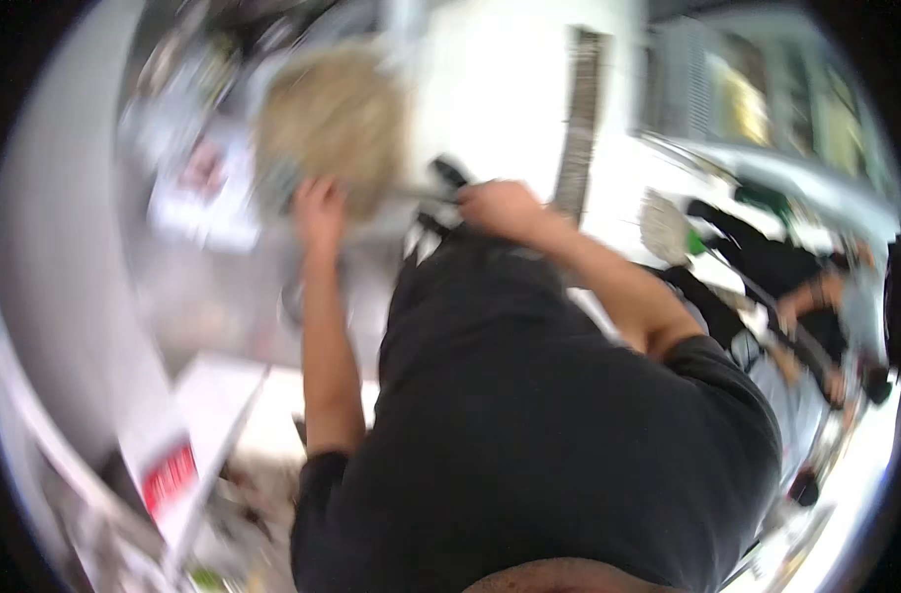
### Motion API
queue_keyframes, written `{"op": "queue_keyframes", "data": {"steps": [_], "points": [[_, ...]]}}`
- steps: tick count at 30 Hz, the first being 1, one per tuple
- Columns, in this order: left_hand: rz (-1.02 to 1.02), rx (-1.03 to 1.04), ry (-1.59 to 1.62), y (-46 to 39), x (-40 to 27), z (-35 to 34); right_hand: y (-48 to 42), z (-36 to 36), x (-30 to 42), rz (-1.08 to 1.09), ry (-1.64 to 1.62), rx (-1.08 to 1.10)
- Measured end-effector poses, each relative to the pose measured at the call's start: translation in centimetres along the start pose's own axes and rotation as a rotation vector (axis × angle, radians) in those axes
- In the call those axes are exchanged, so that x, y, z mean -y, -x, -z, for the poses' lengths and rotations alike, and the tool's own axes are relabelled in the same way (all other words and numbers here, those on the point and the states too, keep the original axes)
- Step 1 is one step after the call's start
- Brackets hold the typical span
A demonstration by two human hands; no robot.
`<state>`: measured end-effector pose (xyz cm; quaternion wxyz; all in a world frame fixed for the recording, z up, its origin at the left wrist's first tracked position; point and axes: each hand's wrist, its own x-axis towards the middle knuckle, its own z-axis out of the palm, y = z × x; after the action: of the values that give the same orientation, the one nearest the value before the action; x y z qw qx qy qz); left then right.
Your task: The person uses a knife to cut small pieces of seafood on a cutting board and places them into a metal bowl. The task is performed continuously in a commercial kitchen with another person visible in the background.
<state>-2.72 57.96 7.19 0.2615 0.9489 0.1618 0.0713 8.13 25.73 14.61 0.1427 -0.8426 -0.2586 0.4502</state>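
Note:
My left hand is at the lower edge of a blurred, thick, round tan board, which looks like a wooden chopping block. Its fingers touch or lie beside a blurred grey-green thing, perhaps a cloth. To the right, close to my waist, my right hand is closed in a fist. A thin, blurred tool juts from it towards the board; its kind cannot be made out. A dark shape shows just beyond this fist.
A metal worktop carries a white tray or paper with pinkish pieces. A long floor grate crosses the pale floor. At the right are two other people, near a mop head with a green clamp and long pole.

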Motion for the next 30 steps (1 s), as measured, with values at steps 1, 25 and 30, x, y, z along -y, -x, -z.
{"op": "queue_keyframes", "data": {"steps": [1, 25, 30], "points": [[-0.035, -0.027, 0.006, 0.9, 1.9, -0.3, 0.2, 0.2, 0.9, 0.122, 0.1, -0.008], [0.05, -0.06, -0.06, 1.5, 0.7, -2.0, 2.1, -0.5, -0.7, 0.004, -0.03, -0.35], [0.112, -0.17, 0.128, 2.2, -1.2, -2.8, 3.2, 0.3, 0.2, 0.059, 0.071, -0.335]]}}
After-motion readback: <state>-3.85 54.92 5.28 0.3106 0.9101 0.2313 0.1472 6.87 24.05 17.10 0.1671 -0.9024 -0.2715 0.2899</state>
